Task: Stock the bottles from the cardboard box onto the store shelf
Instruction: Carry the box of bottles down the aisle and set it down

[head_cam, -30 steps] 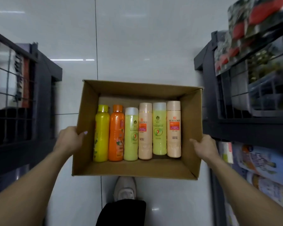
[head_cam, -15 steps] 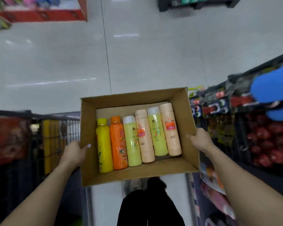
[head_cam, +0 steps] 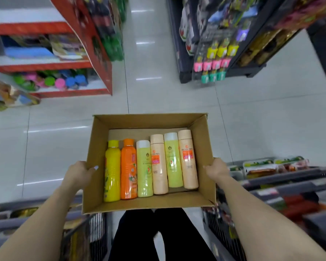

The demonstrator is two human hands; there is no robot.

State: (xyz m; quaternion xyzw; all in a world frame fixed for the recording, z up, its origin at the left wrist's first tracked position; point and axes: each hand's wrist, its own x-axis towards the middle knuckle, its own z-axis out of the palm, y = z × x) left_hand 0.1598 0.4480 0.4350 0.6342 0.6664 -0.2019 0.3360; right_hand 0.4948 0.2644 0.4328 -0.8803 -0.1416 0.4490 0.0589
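Levelling cardboard box (head_cam: pixel 201 140), aisle shelves newly ahead

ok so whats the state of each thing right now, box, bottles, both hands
brown cardboard box: open-topped, carried level in the air
six plastic bottles: lying flat, side by side inside the box, none removed
left hand: gripping the box's left wall
right hand: gripping the box's right wall

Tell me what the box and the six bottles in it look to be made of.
The cardboard box: plain brown matte corrugated card, going by its dull walls and folded flaps. The bottles: apparently glossy plastic, coloured yellow, orange, lime and peach, with faint highlights and printed labels. The left hand and right hand grip the box's sides.
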